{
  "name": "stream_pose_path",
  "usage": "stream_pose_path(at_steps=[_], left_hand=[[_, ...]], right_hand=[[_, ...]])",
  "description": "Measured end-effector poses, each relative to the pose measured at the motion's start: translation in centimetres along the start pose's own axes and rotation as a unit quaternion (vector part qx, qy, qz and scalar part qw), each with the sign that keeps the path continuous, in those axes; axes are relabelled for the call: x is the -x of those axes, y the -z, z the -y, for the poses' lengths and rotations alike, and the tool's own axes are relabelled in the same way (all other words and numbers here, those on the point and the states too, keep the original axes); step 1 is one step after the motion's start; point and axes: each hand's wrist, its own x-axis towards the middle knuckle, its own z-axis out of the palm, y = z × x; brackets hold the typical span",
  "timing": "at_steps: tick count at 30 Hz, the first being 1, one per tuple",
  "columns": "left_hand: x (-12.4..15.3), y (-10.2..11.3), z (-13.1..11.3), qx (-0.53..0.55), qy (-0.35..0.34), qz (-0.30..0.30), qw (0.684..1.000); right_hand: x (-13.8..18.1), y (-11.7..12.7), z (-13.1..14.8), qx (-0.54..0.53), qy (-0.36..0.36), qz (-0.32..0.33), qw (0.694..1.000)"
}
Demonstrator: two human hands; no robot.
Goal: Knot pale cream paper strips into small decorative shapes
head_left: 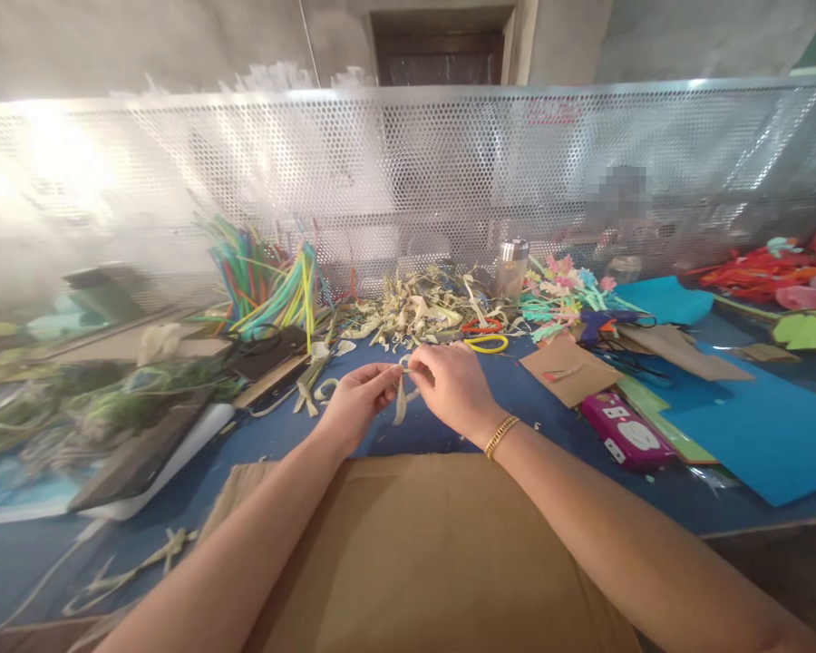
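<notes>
My left hand (357, 404) and my right hand (452, 385) meet above the blue tabletop, just past a sheet of brown cardboard (442, 553). Both pinch a thin, pale green strip (400, 408), and its loose end hangs between them. The strip looks like plant fibre or paper; I cannot tell which. Part of it is hidden behind the fingers. A gold chain bracelet (501, 436) circles my right wrist. Beyond the hands lies a heap of pale, curled scraps (422, 313), with a yellow loop (486, 344) at its near right edge.
A perforated metal screen (354, 163) spans the back. Coloured stems (272, 281) stand at left, near a dark board (142, 453) and a tangle of green fibre. On the right are paper flowers (564, 286), a purple box (626, 431) and blue sheets (762, 426).
</notes>
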Motion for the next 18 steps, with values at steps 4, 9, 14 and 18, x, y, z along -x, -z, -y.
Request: stream_pose_path(at_steps=[4,9,14,18], left_hand=[[0.17,-0.14,-0.23,0.029,0.004,0.006,1.0],[0.19,-0.2,-0.26,0.047,-0.006,0.002,0.999],[0.12,-0.11,-0.02,0.052,0.002,0.0,0.999],[0.09,-0.04,0.01,0.049,0.005,0.003,0.999]], right_hand=[[0.03,-0.04,0.19,0.008,-0.003,-0.016,1.0],[0.15,-0.17,0.47,0.021,-0.007,-0.024,0.999],[0.22,-0.27,0.49,0.026,-0.012,-0.033,0.999],[0.24,-0.24,0.35,0.032,-0.007,-0.029,0.999]])
